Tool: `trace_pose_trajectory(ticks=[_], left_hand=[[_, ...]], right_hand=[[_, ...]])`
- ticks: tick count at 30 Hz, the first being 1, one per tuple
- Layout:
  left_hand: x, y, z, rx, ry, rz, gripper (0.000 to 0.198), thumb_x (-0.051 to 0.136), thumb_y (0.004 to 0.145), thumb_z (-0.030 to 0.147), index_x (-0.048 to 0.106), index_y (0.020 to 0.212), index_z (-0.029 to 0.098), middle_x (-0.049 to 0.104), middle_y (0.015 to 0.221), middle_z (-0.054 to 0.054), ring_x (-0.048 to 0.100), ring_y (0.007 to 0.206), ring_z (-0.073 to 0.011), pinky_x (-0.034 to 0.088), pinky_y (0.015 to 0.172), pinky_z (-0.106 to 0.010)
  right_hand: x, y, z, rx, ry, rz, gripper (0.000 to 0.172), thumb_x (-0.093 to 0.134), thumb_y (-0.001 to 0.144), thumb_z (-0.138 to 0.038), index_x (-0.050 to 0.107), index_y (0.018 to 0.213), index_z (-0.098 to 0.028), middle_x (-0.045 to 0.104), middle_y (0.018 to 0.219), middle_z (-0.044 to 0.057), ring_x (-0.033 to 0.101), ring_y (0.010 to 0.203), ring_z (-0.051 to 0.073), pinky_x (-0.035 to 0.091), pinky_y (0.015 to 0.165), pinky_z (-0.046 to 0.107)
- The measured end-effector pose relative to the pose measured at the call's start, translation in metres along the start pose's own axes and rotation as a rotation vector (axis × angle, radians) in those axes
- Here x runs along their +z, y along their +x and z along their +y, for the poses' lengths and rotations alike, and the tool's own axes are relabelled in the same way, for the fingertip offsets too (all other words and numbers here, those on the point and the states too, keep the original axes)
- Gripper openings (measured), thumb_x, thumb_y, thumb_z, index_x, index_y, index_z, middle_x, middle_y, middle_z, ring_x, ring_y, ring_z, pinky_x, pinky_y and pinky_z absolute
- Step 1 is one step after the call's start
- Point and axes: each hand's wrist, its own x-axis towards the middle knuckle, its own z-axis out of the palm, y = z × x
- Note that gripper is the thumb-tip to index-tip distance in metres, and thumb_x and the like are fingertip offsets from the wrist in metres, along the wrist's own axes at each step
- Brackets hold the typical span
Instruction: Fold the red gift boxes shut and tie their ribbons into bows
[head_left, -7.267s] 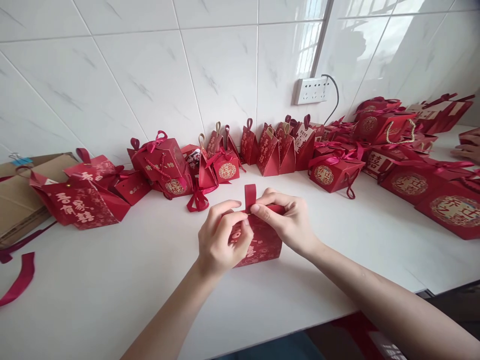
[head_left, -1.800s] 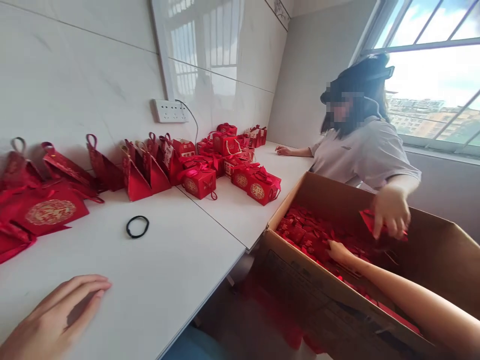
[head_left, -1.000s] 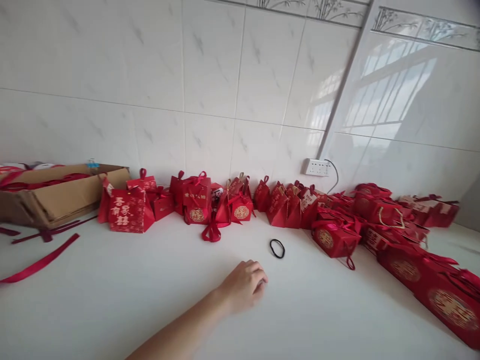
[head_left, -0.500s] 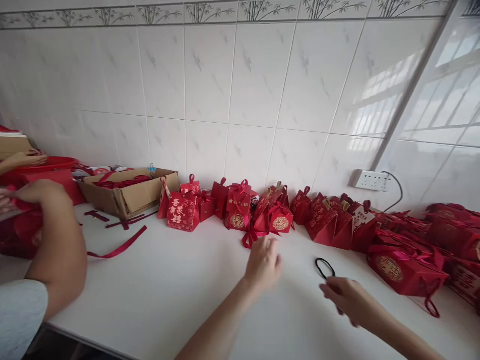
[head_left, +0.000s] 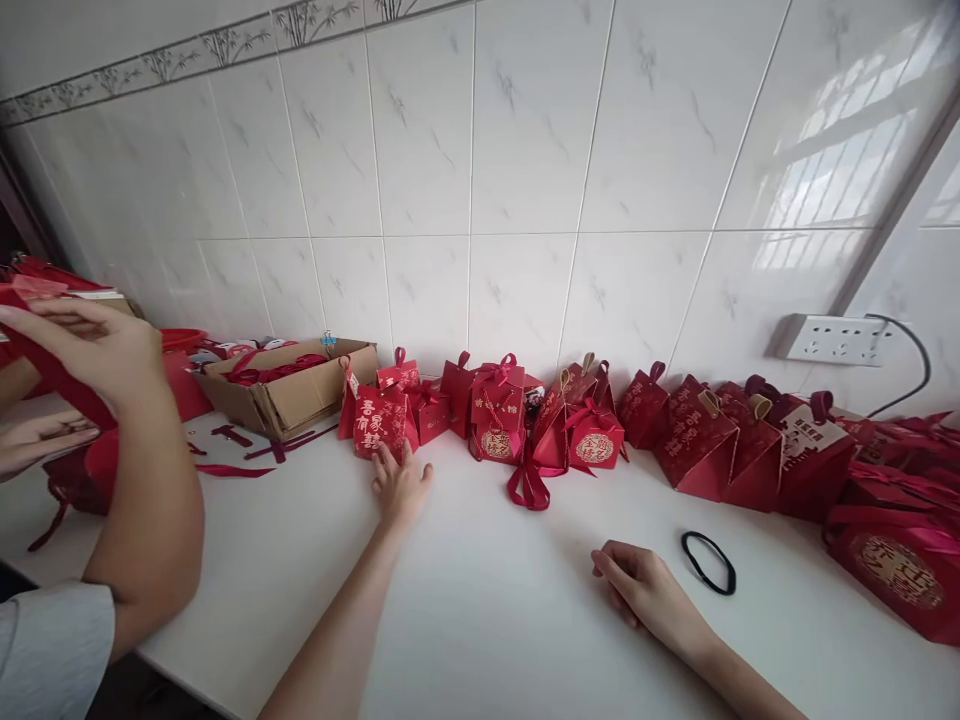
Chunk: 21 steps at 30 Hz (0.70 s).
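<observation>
My left hand (head_left: 403,487) reaches forward with its fingers spread. Its fingertips are at the lower front of a small red gift box (head_left: 380,420) with pale lettering and a loop on top; whether they press on it I cannot tell. My right hand (head_left: 651,592) rests low over the white table, fingers curled in, with nothing visible in it. Just to its right lies a black hair tie (head_left: 709,563), apart from the hand. Between and beyond my hands stands a red box with a round gold emblem (head_left: 597,447), near a red ribbon bow (head_left: 529,490).
More red boxes (head_left: 694,440) line the tiled wall, and larger ones (head_left: 900,570) sit at the right. A cardboard box (head_left: 292,395) holds red ribbons. At the left, a co-worker's hand (head_left: 112,350) holds a wide red ribbon. A power strip (head_left: 836,340) is on the wall.
My left hand has moved left to the lettered box. My right hand has drawn away from the hair tie, which now lies free. The view has shifted, and the co-worker's arm has risen.
</observation>
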Motion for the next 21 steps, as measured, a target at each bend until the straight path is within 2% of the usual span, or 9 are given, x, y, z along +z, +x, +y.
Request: trace_pose_trajectory(ticks=[5, 10, 13, 15, 18, 20, 21], left_hand=[[-0.007, 0.008, -0.003, -0.086, -0.118, 0.086, 0.059, 0.047, 0.091, 0.034, 0.037, 0.146, 0.014, 0.026, 0.156, -0.018, 0.034, 0.141, -0.0343, 0.037, 0.109, -0.056], [-0.035, 0.011, -0.008, -0.103, -0.295, 0.357, 0.059, 0.033, 0.097, 0.038, 0.033, 0.147, 0.007, 0.034, 0.151, -0.022, 0.032, 0.142, -0.0304, 0.033, 0.115, -0.043], [-0.052, 0.005, 0.001, -0.025, -0.401, 0.503, 0.062, 0.031, 0.098, 0.041, 0.023, 0.151, 0.009, 0.029, 0.153, -0.020, 0.032, 0.142, -0.0288, 0.038, 0.112, -0.041], [-0.058, -0.006, 0.017, 0.049, -0.453, 0.547, 0.063, 0.033, 0.097, 0.044, 0.022, 0.151, 0.013, 0.026, 0.155, -0.018, 0.033, 0.142, -0.0264, 0.041, 0.110, -0.037], [-0.051, -0.035, 0.055, 0.184, -0.545, 0.532, 0.061, 0.041, 0.095, 0.048, 0.034, 0.148, 0.018, 0.034, 0.153, -0.014, 0.036, 0.140, -0.0247, 0.042, 0.109, -0.033], [-0.038, -0.061, 0.085, 0.302, -0.704, 0.424, 0.063, 0.047, 0.091, 0.055, 0.045, 0.142, 0.018, 0.040, 0.149, -0.014, 0.037, 0.140, -0.0260, 0.040, 0.110, -0.033], [-0.030, -0.075, 0.099, 0.344, -0.794, 0.326, 0.066, 0.048, 0.089, 0.060, 0.048, 0.139, 0.018, 0.042, 0.148, -0.014, 0.040, 0.138, -0.0263, 0.043, 0.107, -0.032]], right_hand=[[-0.003, -0.002, 0.001, -0.042, 0.015, -0.049, 0.040, 0.043, 0.080, -0.058, 0.050, 0.071, -0.019, 0.044, 0.050, -0.005, 0.038, 0.043, 0.009, 0.033, 0.045, 0.022], [-0.004, -0.002, 0.002, -0.097, 0.014, -0.061, 0.037, 0.044, 0.082, -0.054, 0.049, 0.069, -0.019, 0.048, 0.052, -0.004, 0.038, 0.042, 0.009, 0.032, 0.047, 0.024], [-0.003, -0.004, 0.000, -0.127, 0.053, -0.042, 0.038, 0.047, 0.082, -0.054, 0.050, 0.068, -0.019, 0.049, 0.049, -0.004, 0.039, 0.042, 0.010, 0.033, 0.048, 0.025], [-0.002, -0.006, -0.001, -0.121, 0.088, -0.007, 0.041, 0.045, 0.082, -0.057, 0.051, 0.070, -0.019, 0.049, 0.049, -0.004, 0.039, 0.041, 0.010, 0.035, 0.047, 0.025], [-0.002, -0.005, -0.001, -0.124, 0.209, 0.106, 0.050, 0.040, 0.083, -0.066, 0.054, 0.082, -0.018, 0.055, 0.065, 0.000, 0.050, 0.050, 0.013, 0.043, 0.048, 0.026], [-0.007, -0.002, 0.000, -0.179, 0.388, 0.244, 0.057, 0.042, 0.082, -0.072, 0.055, 0.093, -0.018, 0.058, 0.083, 0.005, 0.061, 0.068, 0.019, 0.053, 0.059, 0.031], [-0.011, 0.000, 0.001, -0.212, 0.478, 0.329, 0.060, 0.042, 0.081, -0.074, 0.055, 0.098, -0.018, 0.059, 0.092, 0.008, 0.063, 0.080, 0.021, 0.056, 0.066, 0.034]])
